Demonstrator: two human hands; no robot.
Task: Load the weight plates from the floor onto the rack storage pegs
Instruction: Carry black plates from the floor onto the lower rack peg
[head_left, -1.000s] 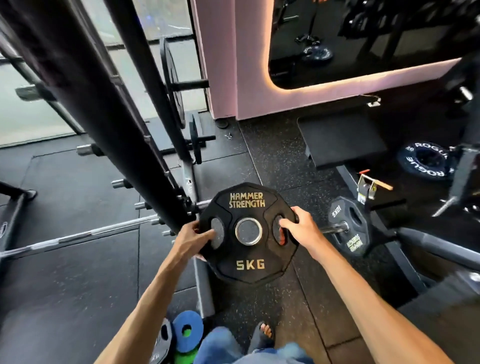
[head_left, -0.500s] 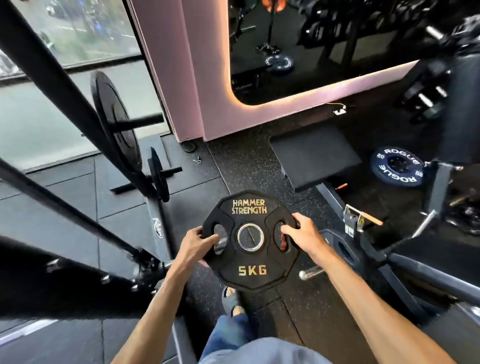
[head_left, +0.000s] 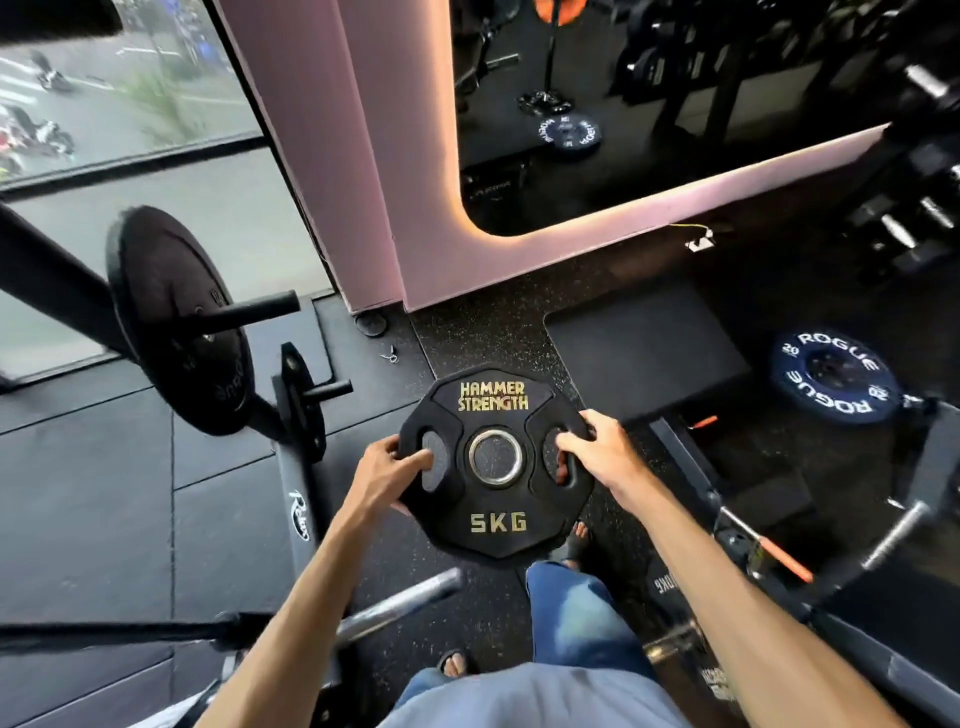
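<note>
— While a person stands on the speckled gym floor (head_left: 493, 332), where is the weight plate (head_left: 496, 522)?

— Centre of the frame, held face-on to the camera and clear of the floor. Gold lettering reads "Hammer Strength" at its top and "5KG" at its bottom.

— And the hands?

— Both grip it. The left hand (head_left: 395, 467) curls round the plate's left edge, thumb laid on the face beside the left slot. The right hand (head_left: 597, 452) wraps the right edge, fingertips showing through the right slot.

— What hangs on the rack?

— At left of the frame, a large black plate (head_left: 176, 322) sits on the upper peg (head_left: 249, 312), whose bare end points toward the right. Below it, a small black plate (head_left: 301, 410) sits on the shorter lower peg (head_left: 330, 389). The held plate is right of both pegs and touches neither.

— Anything else?

— A blue plate (head_left: 836, 382) lies flat on the floor at right of the frame, well apart from the held one. A steel bar end (head_left: 400, 608) shows at lower centre-left. A mirror (head_left: 623, 104) set in a pink wall (head_left: 363, 156) fills the top, a window (head_left: 130, 104) the upper left. Jeans (head_left: 576, 613) and a sandalled foot (head_left: 576, 540) show below the plate.
</note>
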